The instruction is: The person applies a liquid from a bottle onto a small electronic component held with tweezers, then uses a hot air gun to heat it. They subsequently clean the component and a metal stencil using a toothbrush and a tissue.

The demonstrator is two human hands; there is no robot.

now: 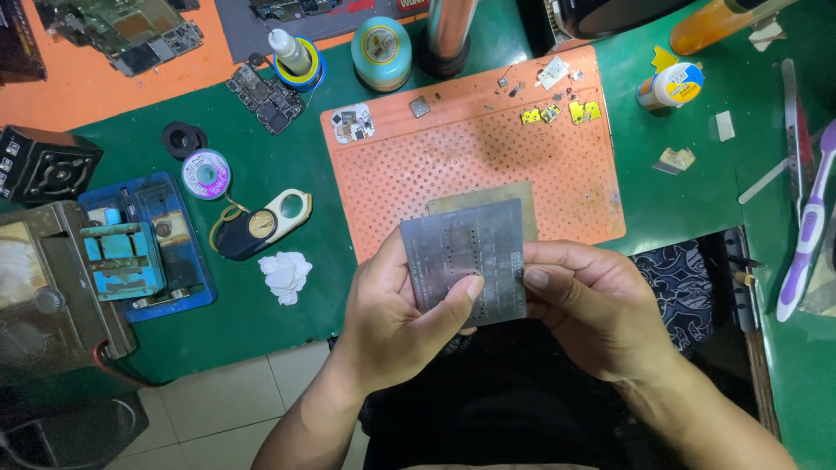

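Two hands meet at lower centre of the head view, both pinching one thin grey metal stencil plate [466, 259]. Left hand [392, 318]: fingers curled behind the plate, thumb pressed flat on its lower front edge. Right hand [583, 309]: thumb on the plate's right edge, fingers folded behind. Plate sits tilted, above the person's lap, overlapping the near edge of the orange perforated mat [475, 157]. A second tan plate [514, 198] lies on the mat just behind. White crumpled tissue [285, 273] left of centre on the green table [287, 339].

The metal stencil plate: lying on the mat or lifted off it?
Lifted: the stencil plate is pinched between left hand and right hand, above the orange mat's near edge.
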